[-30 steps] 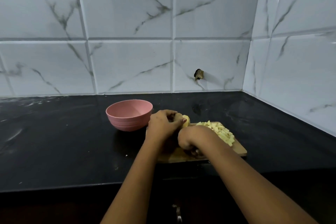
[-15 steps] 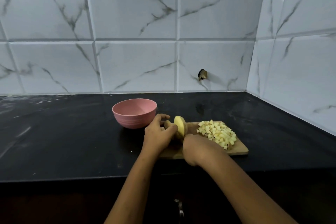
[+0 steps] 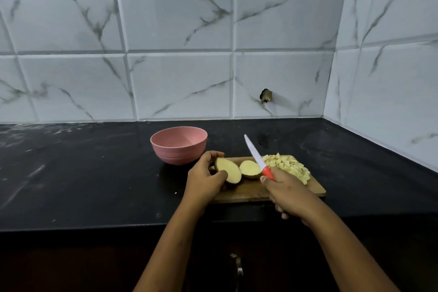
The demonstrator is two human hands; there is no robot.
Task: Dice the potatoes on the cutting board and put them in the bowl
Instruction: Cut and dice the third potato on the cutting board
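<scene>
A wooden cutting board (image 3: 246,193) lies on the black counter. My left hand (image 3: 205,176) grips one potato half (image 3: 229,170), its cut face turned up. The other half (image 3: 249,169) lies cut face up just to its right on the board. My right hand (image 3: 288,193) holds a knife (image 3: 257,157) by its red handle, the white blade raised and pointing away to the upper left, above the second half. A pile of diced potato (image 3: 288,166) covers the board's right end. The pink bowl (image 3: 179,144) stands left of the board, with nothing visible inside.
The black counter (image 3: 83,173) runs left and right of the board, ending at the tiled back wall and the tiled side wall (image 3: 391,102) on the right. A dark cabinet handle (image 3: 238,270) shows below the counter's front edge.
The potato has been cut in two and its halves have come apart. My right hand has lifted the knife clear, and my left hand has tilted its half open.
</scene>
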